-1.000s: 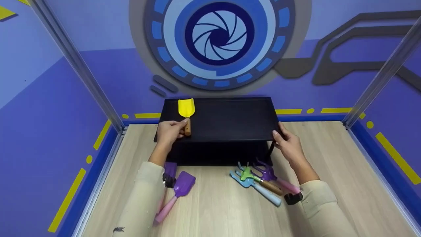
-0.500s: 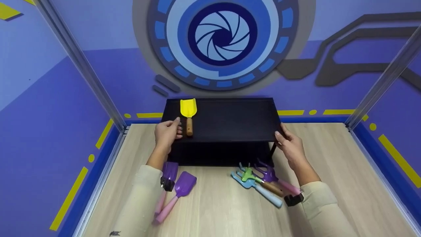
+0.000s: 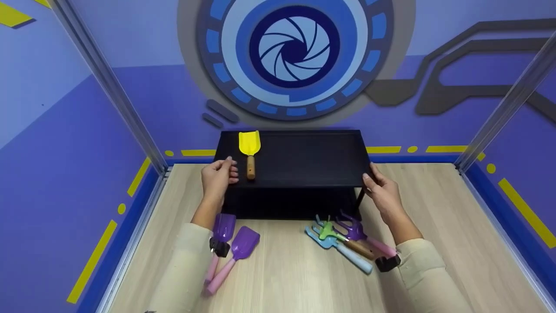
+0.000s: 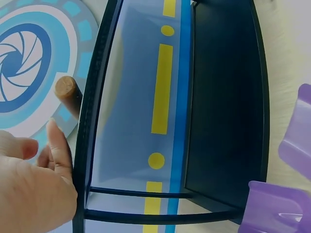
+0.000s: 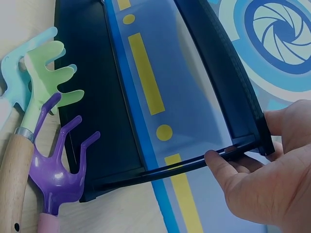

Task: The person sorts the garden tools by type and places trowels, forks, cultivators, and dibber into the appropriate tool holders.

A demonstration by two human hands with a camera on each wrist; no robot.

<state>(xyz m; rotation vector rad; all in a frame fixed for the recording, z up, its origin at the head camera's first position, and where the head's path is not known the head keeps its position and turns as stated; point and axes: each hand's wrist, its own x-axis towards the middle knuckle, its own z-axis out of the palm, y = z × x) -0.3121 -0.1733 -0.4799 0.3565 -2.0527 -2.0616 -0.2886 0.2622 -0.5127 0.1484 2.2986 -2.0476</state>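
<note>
A black two-tier rack (image 3: 304, 163) stands against the back wall. On the left of its top shelf lies a yellow toy shovel (image 3: 249, 144), its wooden handle toward the front. My left hand (image 3: 217, 177) is just left of that handle, apart from it, with loosely bent fingers and nothing held. In the left wrist view the hand (image 4: 36, 182) is beside the rack's upper edge; whether it touches there I cannot tell. My right hand (image 3: 383, 191) grips the rack's right front corner. The right wrist view shows this hand (image 5: 272, 170) with fingers bent around the frame.
Two purple shovels with pink handles (image 3: 245, 242) (image 3: 224, 227) lie on the wooden table (image 3: 282, 278) at front left. At front right lie a light-blue fork (image 3: 354, 257), a green fork with wooden handle (image 3: 328, 230) and a purple fork (image 3: 356, 230). Blue walls enclose the table.
My left hand has let go of the yellow shovel's handle and drawn back to the left. The shovel stays on the top shelf. My right hand keeps its grip on the rack corner.
</note>
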